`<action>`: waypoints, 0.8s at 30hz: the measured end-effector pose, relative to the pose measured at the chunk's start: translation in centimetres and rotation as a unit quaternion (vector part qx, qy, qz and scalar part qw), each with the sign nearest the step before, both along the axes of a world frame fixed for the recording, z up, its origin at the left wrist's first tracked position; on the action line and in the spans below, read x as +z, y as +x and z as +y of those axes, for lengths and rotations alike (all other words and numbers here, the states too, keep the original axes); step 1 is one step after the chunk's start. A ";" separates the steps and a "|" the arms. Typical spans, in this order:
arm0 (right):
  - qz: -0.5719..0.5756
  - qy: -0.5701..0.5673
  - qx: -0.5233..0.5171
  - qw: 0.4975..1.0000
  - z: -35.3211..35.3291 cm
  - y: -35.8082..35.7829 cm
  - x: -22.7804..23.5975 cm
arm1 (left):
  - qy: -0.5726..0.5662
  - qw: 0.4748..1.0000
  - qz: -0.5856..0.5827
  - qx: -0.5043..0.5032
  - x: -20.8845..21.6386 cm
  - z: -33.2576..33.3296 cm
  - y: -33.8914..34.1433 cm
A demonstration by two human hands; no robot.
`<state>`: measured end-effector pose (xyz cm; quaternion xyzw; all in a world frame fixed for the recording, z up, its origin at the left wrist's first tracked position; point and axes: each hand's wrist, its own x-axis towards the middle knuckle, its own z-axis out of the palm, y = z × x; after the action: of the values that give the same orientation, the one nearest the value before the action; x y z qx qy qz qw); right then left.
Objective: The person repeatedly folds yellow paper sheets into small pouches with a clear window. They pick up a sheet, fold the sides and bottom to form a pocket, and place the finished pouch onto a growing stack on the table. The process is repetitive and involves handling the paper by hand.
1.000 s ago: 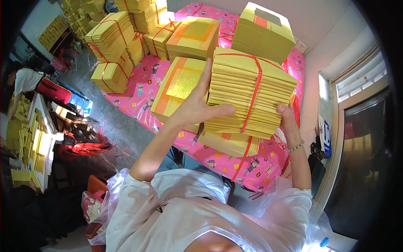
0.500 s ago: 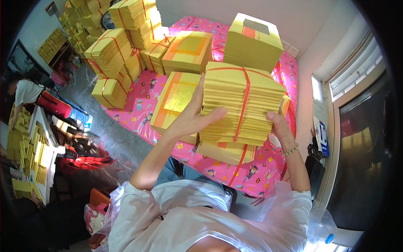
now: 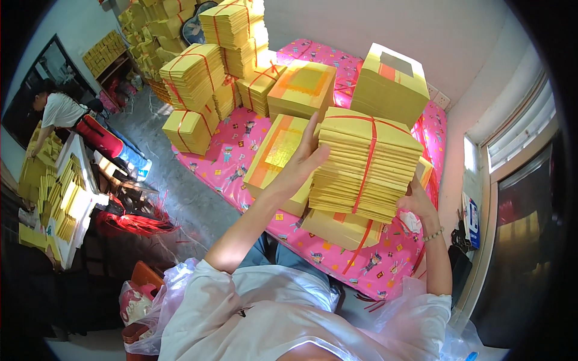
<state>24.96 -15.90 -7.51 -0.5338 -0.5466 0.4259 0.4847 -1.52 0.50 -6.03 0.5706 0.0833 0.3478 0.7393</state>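
Note:
A thick bundle of yellow paper [image 3: 364, 165], tied crosswise with red ribbon, is held upright between my two hands. My left hand [image 3: 308, 157] presses against its left side, with the thumb over the front edge. On the lower right side, my right hand [image 3: 419, 200] grips the bundle, its fingers partly hidden behind it. Underneath is another yellow stack [image 3: 340, 227] with a red ribbon hanging over it. Beside my left forearm lies a yellow stack with a gold square [image 3: 282, 150] on top.
The pink printed cover [image 3: 232, 162] carries more tied yellow bundles [image 3: 191, 69] and a tall yellow block [image 3: 388, 90]. A window [image 3: 518, 240] is at the right. On the left, a person [image 3: 75, 114] leans over a table [image 3: 78, 174] of yellow paper, near red ribbons [image 3: 135, 222].
The view has shifted, so the scene sits further right and lower. My left hand has slid up along the bundle's side, and my right fingers have moved further behind it.

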 end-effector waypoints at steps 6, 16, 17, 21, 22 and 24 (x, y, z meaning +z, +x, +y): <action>0.070 0.041 -0.077 0.994 1.8 -2.4 2.3 | 0.042 0.996 -0.047 -0.067 -4.1 0.2 -0.7; 0.055 -0.091 -0.041 0.994 6.5 -6.9 13.1 | -0.037 0.995 -0.093 0.000 -7.4 1.7 -4.5; 0.016 -0.113 -0.044 0.992 7.9 -6.7 13.1 | -0.067 0.990 -0.120 0.009 -7.6 1.9 -4.4; 0.016 -0.152 0.006 0.988 12.6 -9.9 16.3 | -0.256 0.934 -0.245 0.042 -2.3 3.2 -5.1; 0.037 -0.147 -0.008 0.988 13.5 -10.4 16.3 | -0.298 0.915 -0.270 0.046 -1.2 4.1 -5.6; 0.070 -0.135 -0.025 0.988 15.6 -9.9 15.8 | -0.351 0.894 -0.278 0.023 0.5 5.5 -6.6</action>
<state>15.05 -0.33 8.28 -0.5771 -0.4349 0.5197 0.4558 -8.10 6.04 -5.54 0.1523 0.0040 0.4568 0.8764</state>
